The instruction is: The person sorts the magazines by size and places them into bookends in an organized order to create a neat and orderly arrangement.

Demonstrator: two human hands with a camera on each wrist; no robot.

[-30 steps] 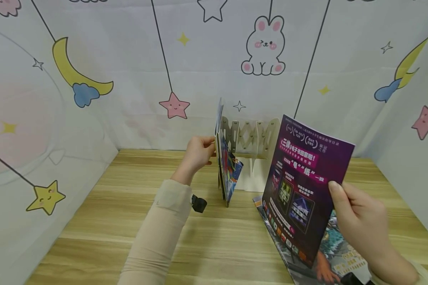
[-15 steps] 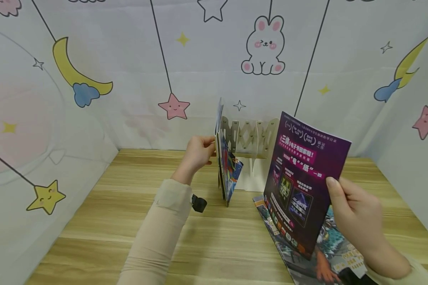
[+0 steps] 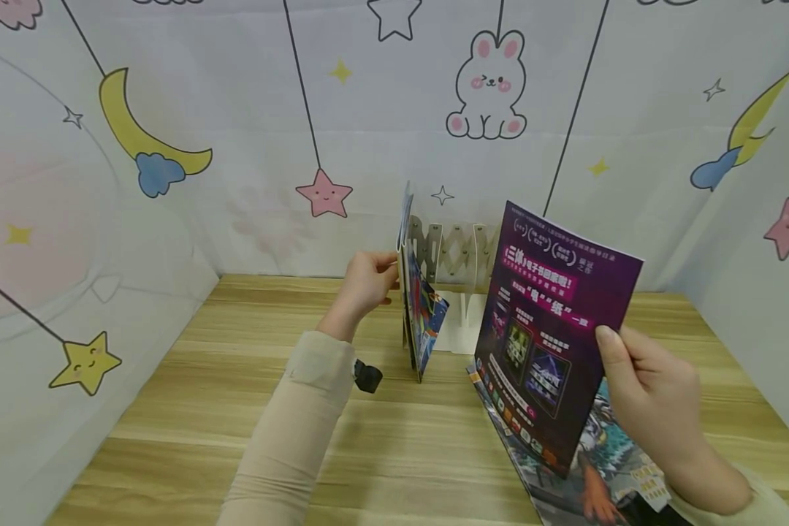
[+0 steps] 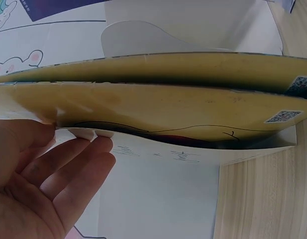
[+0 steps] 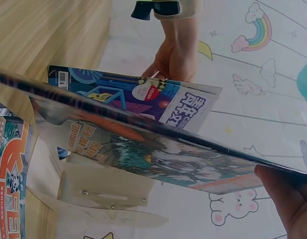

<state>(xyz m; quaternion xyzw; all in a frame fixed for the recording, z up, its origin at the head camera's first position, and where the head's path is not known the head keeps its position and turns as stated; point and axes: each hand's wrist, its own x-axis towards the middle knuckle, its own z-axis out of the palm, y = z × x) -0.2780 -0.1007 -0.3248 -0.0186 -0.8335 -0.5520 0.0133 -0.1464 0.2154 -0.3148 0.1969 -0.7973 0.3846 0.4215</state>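
Note:
My right hand pinches a magazine by its right edge, thumb on the dark purple back cover. The magazine is held up and tilted; its front, with grey-green artwork, shows in the right wrist view. At the middle back stands a white expanding bookend with a metal lattice. Several magazines stand at its left side, one leaning out with a blue cover. My left hand pinches the edge of the bookend's white end plate, just beside the standing magazines' yellowish covers.
Another magazine lies on the wooden table at the right, partly under the raised one. A printed cloth hangs behind and along both sides. A black device sits at the left wrist.
My right hand has brought the purple magazine slightly left and a little up, closer to the bookend. The left hand and the standing magazines stay where they were.

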